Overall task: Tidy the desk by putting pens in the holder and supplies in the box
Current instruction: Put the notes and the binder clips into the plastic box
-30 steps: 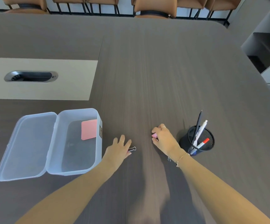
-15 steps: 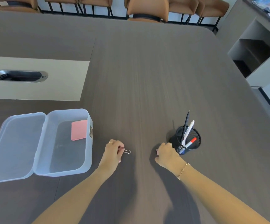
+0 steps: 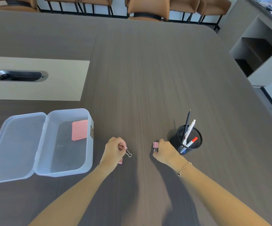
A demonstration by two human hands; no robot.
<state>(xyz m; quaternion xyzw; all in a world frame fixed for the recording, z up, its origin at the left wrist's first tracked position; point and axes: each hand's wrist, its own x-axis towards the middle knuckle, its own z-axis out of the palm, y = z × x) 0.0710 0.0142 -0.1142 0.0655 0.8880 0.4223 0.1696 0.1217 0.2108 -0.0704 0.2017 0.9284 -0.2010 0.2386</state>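
My left hand (image 3: 114, 150) is closed around a pink binder clip (image 3: 127, 152), whose wire handle sticks out to the right; a bit of pink (image 3: 120, 160) also shows under the palm. My right hand (image 3: 165, 152) pinches a second pink binder clip (image 3: 155, 145) just above the desk. An open clear plastic box (image 3: 63, 142) lies left of my left hand, with pink sticky notes (image 3: 80, 130) inside and its lid (image 3: 14, 144) folded out to the left. The black mesh pen holder (image 3: 188, 140) stands right of my right hand and holds several pens.
The dark wood desk (image 3: 148, 79) stretches far ahead. A beige inset panel with a cable slot (image 3: 19, 76) sits at the back left. Brown chairs (image 3: 148, 7) line the far edge. A shelf unit (image 3: 259, 51) stands beyond the desk's right edge.
Both hands closed on the clips and lifted them slightly off the desk. My right hand drew back towards me, ending beside the pen holder. The camera shifted a little.
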